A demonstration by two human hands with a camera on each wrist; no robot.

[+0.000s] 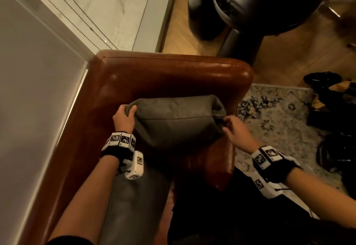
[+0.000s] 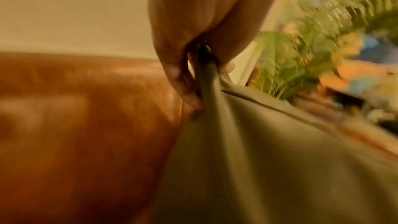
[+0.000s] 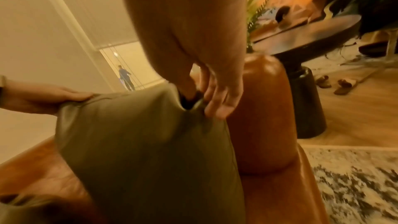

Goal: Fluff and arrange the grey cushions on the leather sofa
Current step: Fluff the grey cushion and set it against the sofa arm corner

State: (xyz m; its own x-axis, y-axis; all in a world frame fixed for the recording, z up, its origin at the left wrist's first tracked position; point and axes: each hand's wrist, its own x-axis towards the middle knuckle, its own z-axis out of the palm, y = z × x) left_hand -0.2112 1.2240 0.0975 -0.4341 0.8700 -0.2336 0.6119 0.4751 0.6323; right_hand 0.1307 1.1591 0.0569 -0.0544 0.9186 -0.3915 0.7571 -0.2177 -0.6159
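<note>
Grey cushion [image 1: 177, 117] at frame centre, upright on brown leather sofa [image 1: 173, 71] against its armrest | left hand [image 1: 124, 118] grips upper-left corner, fingers curled | right hand [image 1: 236, 129] pinches right corner | second grey cushion [image 1: 134, 206] lower centre | patterned rug [image 1: 279, 114] right
</note>
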